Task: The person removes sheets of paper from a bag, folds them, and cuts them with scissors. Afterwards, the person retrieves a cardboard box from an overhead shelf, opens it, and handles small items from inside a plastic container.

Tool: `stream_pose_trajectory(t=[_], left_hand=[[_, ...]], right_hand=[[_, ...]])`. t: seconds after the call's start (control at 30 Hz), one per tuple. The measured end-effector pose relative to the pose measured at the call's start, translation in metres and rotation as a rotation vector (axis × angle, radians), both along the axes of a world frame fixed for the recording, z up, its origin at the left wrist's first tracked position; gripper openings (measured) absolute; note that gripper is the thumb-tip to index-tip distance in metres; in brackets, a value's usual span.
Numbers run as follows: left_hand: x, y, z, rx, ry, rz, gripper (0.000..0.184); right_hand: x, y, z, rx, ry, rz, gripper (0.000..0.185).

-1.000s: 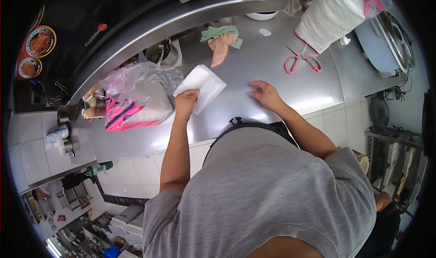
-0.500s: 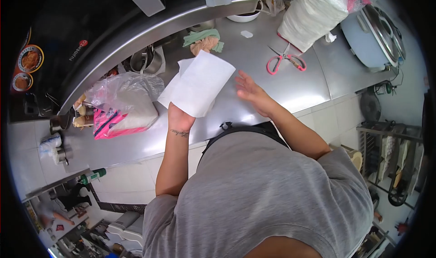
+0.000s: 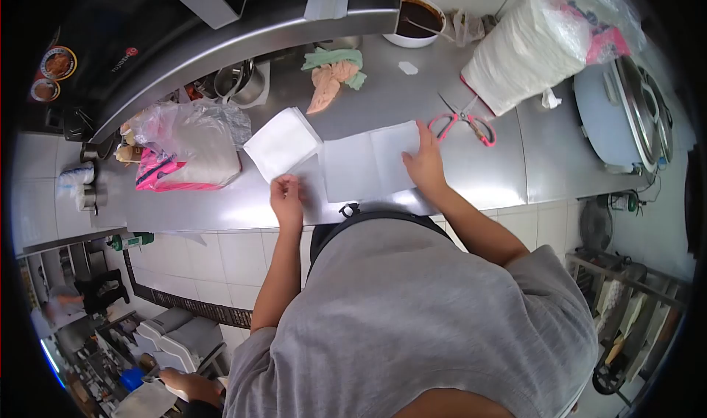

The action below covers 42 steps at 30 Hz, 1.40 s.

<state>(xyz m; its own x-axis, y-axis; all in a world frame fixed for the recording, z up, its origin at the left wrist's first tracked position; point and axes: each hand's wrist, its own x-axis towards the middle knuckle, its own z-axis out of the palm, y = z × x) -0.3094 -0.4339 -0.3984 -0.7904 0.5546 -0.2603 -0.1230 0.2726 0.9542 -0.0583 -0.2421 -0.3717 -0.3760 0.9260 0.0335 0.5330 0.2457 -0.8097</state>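
Observation:
On the steel counter, a folded stack of white tissues (image 3: 283, 144) lies at an angle, with my left hand (image 3: 286, 197) at its lower corner, fingers curled; whether they grip anything is unclear. To its right an opened white tissue (image 3: 370, 160) with a crease down its middle is spread flat. My right hand (image 3: 426, 156) holds the right edge of that tissue between thumb and fingers. Just beyond this hand rest pink-handled scissors (image 3: 465, 120), blades slightly apart.
A plastic bag of white tissues (image 3: 193, 149) is at the left, a tall tissue pack (image 3: 526, 53) at the back right. Green and peach cloths (image 3: 331, 75), a bowl of dark sauce (image 3: 418, 22) and a lidded cooker (image 3: 615, 116) stand farther back. Another person's hand (image 3: 193, 388) shows lower left.
The tissues held up in my left hand are now down on the counter, and one is spread open to the right. My right hand has moved onto its edge.

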Motion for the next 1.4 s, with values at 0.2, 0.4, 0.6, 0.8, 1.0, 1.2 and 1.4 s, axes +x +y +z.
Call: stream_pose_trajectory(t=[0.2,0.4,0.6,0.8,1.0,1.2,1.4], left_hand=[[-0.052,0.033,0.037,-0.2,1.082,-0.544,0.036],[-0.073,0.043,0.029,-0.276,1.001,-0.564,0.02],[-0.084,0.046,0.029,-0.307,0.804,-0.476,0.023],[-0.094,0.053,0.038,-0.333,0.574,-0.475,0.016],[-0.111,0.055,0.022,-0.279,0.258,-0.42,0.015],[-0.098,0.058,0.039,-0.114,0.247,-0.338,0.011],[-0.02,0.065,0.16,0.378,-0.358,-0.277,0.014]], right_hand=[[-0.019,-0.03,-0.014,0.485,-0.315,0.636,0.063],[-0.018,-0.034,-0.021,0.424,-0.369,0.634,0.067],[-0.019,-0.034,-0.019,0.42,-0.383,0.596,0.068],[-0.012,-0.038,-0.022,0.407,-0.367,0.579,0.069],[-0.011,-0.039,-0.023,0.408,-0.365,0.574,0.069],[-0.012,-0.039,-0.015,0.388,-0.344,0.577,0.071],[-0.028,-0.022,0.042,-0.057,0.223,0.484,0.096]])
